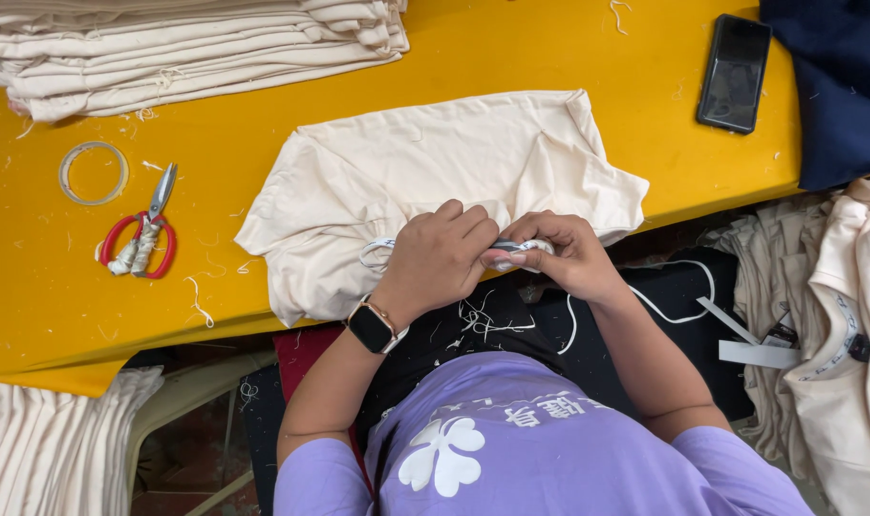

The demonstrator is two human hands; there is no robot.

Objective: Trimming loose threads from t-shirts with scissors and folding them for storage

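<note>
A cream garment (435, 182) lies crumpled on the yellow table (263, 115), its near edge hanging over the table's front. My left hand (441, 258) and my right hand (559, 253) meet at that near edge, fingers closed. Between them they pinch a small white and grey piece (511, 247) with a thin white cord (377, 250) running off to the left. A dark smartwatch (372, 327) is on my left wrist. What exactly the small piece is stays hidden by my fingers.
Red-handled scissors (143, 239) and a ring of clear tape (93, 173) lie at the left. A stack of folded cream cloth (186, 48) fills the far left. A black phone (734, 73) and dark blue fabric (841, 86) are far right. More cream garments (841, 334) hang at right.
</note>
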